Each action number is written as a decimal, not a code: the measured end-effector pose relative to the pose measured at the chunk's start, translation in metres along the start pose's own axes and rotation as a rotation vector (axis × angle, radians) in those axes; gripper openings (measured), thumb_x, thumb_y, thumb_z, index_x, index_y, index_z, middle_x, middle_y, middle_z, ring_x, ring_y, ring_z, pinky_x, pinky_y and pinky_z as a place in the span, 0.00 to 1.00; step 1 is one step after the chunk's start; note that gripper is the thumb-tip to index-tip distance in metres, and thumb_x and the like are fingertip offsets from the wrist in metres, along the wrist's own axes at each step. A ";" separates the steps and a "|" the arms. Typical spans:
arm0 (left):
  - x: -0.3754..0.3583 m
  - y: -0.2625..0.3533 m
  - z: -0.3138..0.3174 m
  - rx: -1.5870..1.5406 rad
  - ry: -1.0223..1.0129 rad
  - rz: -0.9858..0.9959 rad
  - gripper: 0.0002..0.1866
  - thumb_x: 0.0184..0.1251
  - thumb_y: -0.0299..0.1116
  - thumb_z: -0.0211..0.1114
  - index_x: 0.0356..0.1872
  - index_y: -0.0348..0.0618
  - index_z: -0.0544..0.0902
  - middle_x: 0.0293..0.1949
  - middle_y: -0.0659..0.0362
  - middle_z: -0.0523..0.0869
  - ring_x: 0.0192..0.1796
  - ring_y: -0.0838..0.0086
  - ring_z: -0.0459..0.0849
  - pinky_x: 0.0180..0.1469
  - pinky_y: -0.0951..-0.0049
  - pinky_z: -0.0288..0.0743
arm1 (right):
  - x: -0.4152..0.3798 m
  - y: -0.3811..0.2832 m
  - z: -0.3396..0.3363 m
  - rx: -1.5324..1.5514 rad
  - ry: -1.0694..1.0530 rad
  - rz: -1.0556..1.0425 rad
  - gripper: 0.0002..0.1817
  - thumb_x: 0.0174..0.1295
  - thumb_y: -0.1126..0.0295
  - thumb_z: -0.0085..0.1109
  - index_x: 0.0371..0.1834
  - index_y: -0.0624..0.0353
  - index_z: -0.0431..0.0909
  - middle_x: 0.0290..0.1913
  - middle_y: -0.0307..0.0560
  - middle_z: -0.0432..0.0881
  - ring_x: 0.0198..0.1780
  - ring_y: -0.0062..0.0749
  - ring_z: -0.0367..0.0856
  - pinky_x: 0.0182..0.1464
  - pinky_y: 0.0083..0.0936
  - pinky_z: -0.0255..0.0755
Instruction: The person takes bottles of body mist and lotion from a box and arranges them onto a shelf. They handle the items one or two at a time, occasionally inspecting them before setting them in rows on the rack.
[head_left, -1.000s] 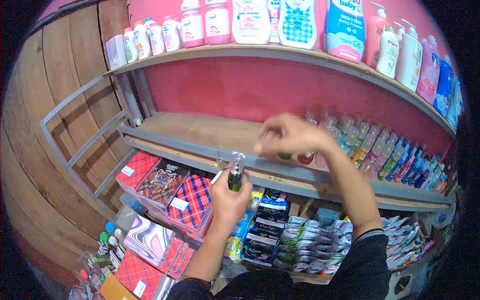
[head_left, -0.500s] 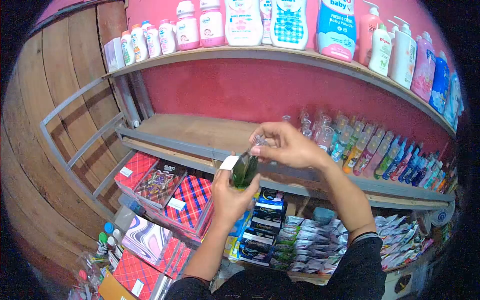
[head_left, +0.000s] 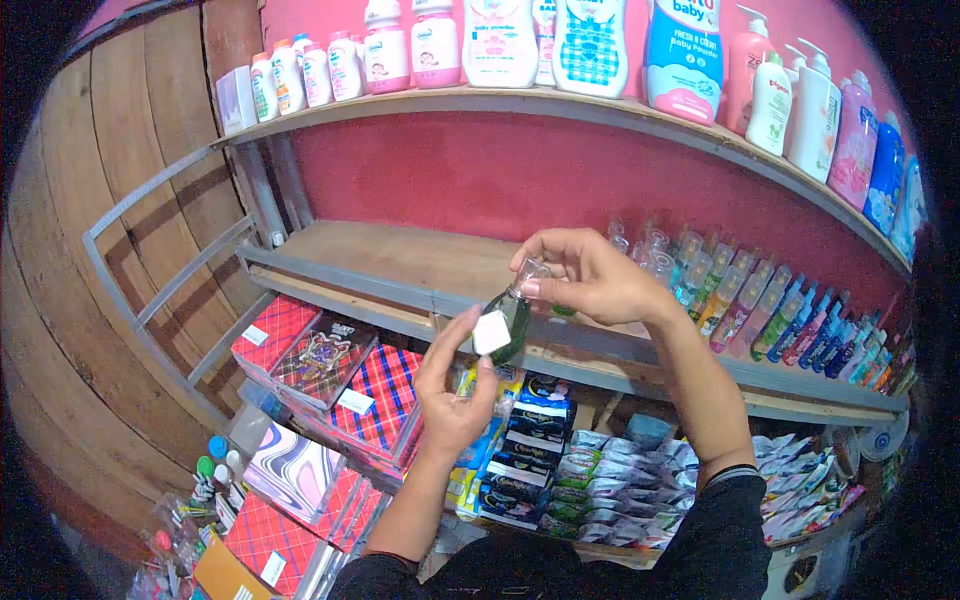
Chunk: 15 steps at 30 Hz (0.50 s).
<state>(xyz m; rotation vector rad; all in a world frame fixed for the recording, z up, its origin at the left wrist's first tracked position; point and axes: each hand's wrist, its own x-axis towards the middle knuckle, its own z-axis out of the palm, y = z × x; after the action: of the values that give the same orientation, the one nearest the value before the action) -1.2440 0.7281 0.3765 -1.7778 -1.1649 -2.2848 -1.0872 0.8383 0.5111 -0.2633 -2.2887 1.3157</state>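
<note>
A small dark green bottle (head_left: 514,325) with a clear cap is tilted in front of me, above the middle shelf's front edge. My right hand (head_left: 590,280) pinches it at the clear cap (head_left: 532,272) between thumb and fingers. A white square piece (head_left: 491,333) lies against the bottle's side, facing me. My left hand (head_left: 452,385) holds the bottle's lower left side, its fingertips above the white piece and its thumb at the lower edge. Its other fingers are partly hidden behind the bottle.
Rows of coloured spray bottles (head_left: 735,305) stand on the middle shelf (head_left: 400,245) at right. Baby powder bottles (head_left: 590,45) and pump bottles line the upper shelf. Below are plaid boxes (head_left: 375,400), dark packs (head_left: 525,450) and several sachets (head_left: 610,490). A metal frame (head_left: 130,290) stands left.
The bottle has turned, so the white piece now faces me. My left hand has shifted its fingers from around the bottle to its left side; my right hand stays at the cap.
</note>
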 end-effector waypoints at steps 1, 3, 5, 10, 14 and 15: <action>0.002 0.004 -0.003 0.092 -0.028 0.027 0.25 0.57 0.19 0.62 0.59 0.32 0.75 0.55 0.46 0.81 0.58 0.60 0.80 0.63 0.64 0.70 | 0.000 0.000 0.000 -0.010 0.000 0.002 0.13 0.65 0.69 0.63 0.49 0.62 0.74 0.35 0.38 0.81 0.34 0.17 0.79 0.35 0.17 0.74; 0.005 0.008 -0.004 0.209 -0.015 0.080 0.19 0.56 0.19 0.62 0.51 0.32 0.81 0.50 0.46 0.84 0.57 0.57 0.81 0.61 0.63 0.71 | -0.001 -0.004 0.001 -0.020 0.010 0.027 0.14 0.64 0.68 0.63 0.48 0.62 0.74 0.35 0.38 0.81 0.34 0.17 0.78 0.34 0.17 0.74; 0.008 0.009 -0.006 0.285 -0.041 0.148 0.20 0.55 0.18 0.62 0.52 0.34 0.82 0.50 0.48 0.85 0.55 0.59 0.82 0.62 0.62 0.70 | -0.004 -0.013 0.004 -0.018 0.031 0.075 0.15 0.63 0.67 0.65 0.48 0.62 0.75 0.36 0.37 0.81 0.35 0.17 0.78 0.36 0.18 0.74; 0.010 0.033 -0.001 0.369 -0.024 0.159 0.17 0.54 0.19 0.64 0.47 0.35 0.84 0.46 0.49 0.85 0.53 0.58 0.81 0.60 0.62 0.71 | -0.007 -0.027 0.006 -0.043 0.041 0.155 0.15 0.63 0.67 0.65 0.48 0.62 0.75 0.35 0.37 0.81 0.34 0.16 0.77 0.34 0.17 0.73; 0.007 0.025 0.001 0.293 0.025 0.111 0.11 0.58 0.22 0.65 0.43 0.34 0.84 0.43 0.49 0.86 0.52 0.58 0.81 0.58 0.61 0.72 | 0.002 0.006 -0.001 -0.078 0.012 -0.094 0.14 0.65 0.64 0.62 0.49 0.59 0.75 0.34 0.39 0.81 0.30 0.14 0.78 0.16 0.11 0.64; 0.007 0.021 0.001 0.252 0.039 0.098 0.10 0.59 0.22 0.65 0.42 0.34 0.84 0.43 0.50 0.86 0.52 0.59 0.81 0.58 0.61 0.72 | 0.000 -0.002 0.000 -0.091 0.012 -0.049 0.14 0.65 0.64 0.63 0.49 0.59 0.75 0.34 0.39 0.81 0.31 0.14 0.78 0.17 0.12 0.65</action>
<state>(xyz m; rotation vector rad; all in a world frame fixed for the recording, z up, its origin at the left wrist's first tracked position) -1.2363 0.7167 0.3935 -1.6524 -1.2636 -2.0078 -1.0873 0.8371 0.5124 -0.2439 -2.3336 1.1842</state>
